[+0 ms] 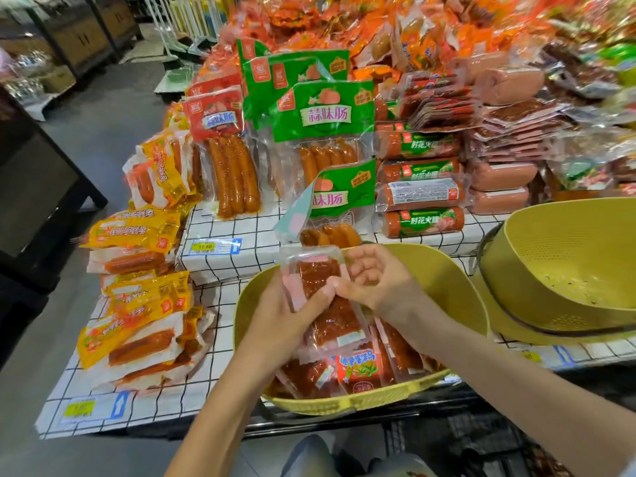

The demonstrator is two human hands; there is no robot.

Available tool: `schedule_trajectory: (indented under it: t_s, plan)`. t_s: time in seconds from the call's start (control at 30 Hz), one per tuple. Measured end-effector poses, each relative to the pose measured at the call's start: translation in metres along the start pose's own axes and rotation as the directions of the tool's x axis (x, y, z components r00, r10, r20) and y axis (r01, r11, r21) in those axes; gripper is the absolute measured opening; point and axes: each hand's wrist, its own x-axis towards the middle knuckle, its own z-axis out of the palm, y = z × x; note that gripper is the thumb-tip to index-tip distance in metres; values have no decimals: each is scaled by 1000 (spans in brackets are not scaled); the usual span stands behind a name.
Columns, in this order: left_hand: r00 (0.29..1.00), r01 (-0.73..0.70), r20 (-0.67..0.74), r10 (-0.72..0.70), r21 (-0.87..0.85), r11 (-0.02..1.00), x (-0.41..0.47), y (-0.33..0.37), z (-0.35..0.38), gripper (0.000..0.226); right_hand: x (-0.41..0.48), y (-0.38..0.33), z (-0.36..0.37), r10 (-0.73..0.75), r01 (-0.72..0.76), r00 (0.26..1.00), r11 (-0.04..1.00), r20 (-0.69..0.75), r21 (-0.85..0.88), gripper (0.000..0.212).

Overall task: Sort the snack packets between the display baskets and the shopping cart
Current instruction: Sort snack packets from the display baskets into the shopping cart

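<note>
Clear snack packet (321, 287) of red-brown strips, held just above the near yellow basket (361, 402), in which similar packets (309, 376) lie. The left hand (282, 318) grips its lower left edge, thumb across the front. The right hand (375, 284) pinches its right edge, thumb on the film and fingers curled (how far they wrap behind cannot be seen). The step appears to be checking, then placing: the packet is best kept flat between both grips and laid level on its like, clear of the green sausage packet (339, 199) at the far rim. A second yellow basket (568, 270) stands to the right, and the shopping cart (481, 442) is below.
</note>
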Motion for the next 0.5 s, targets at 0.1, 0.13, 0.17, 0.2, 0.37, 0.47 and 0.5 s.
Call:
schedule_trajectory:
  t_s: [0.1,0.13,0.17,0.2,0.37,0.47,0.5]
  plan:
    - [995,-79,-47,90,199,977,-1,5,9,40,-14,11,3,194,-292,929,907,315,303,51]
    - [993,-104,-30,116,268,958,-2,9,11,46,-18,13,5,149,-318,902,865,406,388,48]
    - [991,-126,2,132,300,945,-4,14,13,51,-21,15,5,99,-325,886,829,453,455,47]
    - [988,-152,53,142,293,944,-7,18,13,53,-22,17,4,48,-324,875,798,482,509,47]
    - [966,-186,204,157,134,973,-20,35,6,37,-22,17,-10,-154,-330,811,677,565,658,42]
    - [976,-168,154,153,87,982,-23,42,7,37,-22,21,-13,-166,-352,802,646,574,678,47]
    - [978,-167,137,154,83,983,-23,43,7,36,-22,22,-14,-157,-348,807,652,569,674,48]
